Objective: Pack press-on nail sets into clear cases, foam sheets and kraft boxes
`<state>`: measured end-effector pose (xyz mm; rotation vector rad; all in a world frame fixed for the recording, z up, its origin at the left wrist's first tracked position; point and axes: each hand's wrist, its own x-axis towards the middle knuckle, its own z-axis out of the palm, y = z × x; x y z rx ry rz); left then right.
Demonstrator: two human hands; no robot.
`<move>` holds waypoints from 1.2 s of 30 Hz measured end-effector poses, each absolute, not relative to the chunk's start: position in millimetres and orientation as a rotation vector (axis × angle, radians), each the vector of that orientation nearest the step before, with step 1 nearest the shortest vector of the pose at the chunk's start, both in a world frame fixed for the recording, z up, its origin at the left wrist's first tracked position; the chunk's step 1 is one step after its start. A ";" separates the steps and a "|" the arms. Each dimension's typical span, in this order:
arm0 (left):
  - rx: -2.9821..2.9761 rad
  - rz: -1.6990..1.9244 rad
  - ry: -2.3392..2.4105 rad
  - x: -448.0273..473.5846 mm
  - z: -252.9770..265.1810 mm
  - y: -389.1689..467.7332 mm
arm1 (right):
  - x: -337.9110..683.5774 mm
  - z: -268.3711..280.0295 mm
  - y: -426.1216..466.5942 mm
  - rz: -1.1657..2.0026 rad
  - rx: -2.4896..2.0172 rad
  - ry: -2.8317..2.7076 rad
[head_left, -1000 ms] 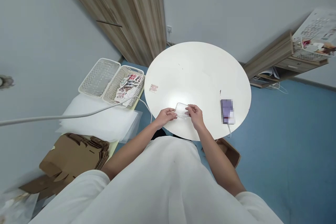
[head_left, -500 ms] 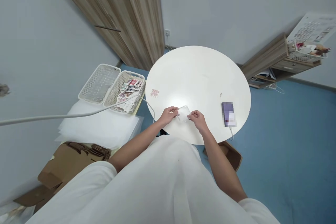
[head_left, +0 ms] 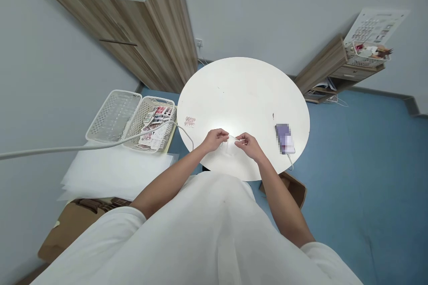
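A small clear plastic box [head_left: 229, 147] is held over the near side of the round white table [head_left: 247, 93], close to my body. My left hand [head_left: 215, 140] pinches its left side between thumb and fingers. At the right end, my right hand [head_left: 249, 145] closes its fingertips on the same piece. The box's thin upper edge spans the gap between both hands. Its outline fades against the bright table, so whether its lid is open is unclear. To the left on the tabletop lies a small sheet of pink press-on nails [head_left: 190, 121].
A phone [head_left: 284, 138], partly pixelated, lies at the table's right with a cable. Left of the table, white baskets [head_left: 152, 120] hold cards and clear plastic pieces. A white cable [head_left: 100, 147] crosses in front. A cardboard box [head_left: 297, 189] stands below the table's right edge.
The box has tipped from showing its broad face to showing a thin edge between my hands. Both hands still grip it. The camera view has shifted slightly.
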<state>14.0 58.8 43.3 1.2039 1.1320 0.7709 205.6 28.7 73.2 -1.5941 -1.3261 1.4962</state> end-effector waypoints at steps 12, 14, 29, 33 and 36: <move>1.600 0.604 1.139 15.8 44.3 26.7 | 212.7 52.9 1.7 1.525 -1.524 -0.775; 1.633 0.593 1.118 16.5 43.2 22.6 | 212.2 51.8 -0.7 1.542 -1.512 -0.767; 1.645 0.693 1.128 24.5 44.7 25.0 | 222.6 53.3 -2.8 1.594 -1.470 -0.978; 1.594 0.715 1.152 24.7 48.2 25.5 | 230.2 52.0 -5.4 1.498 -1.527 -1.164; 1.522 0.716 1.164 22.1 50.8 25.2 | 237.7 53.3 -5.3 1.402 -1.478 -1.356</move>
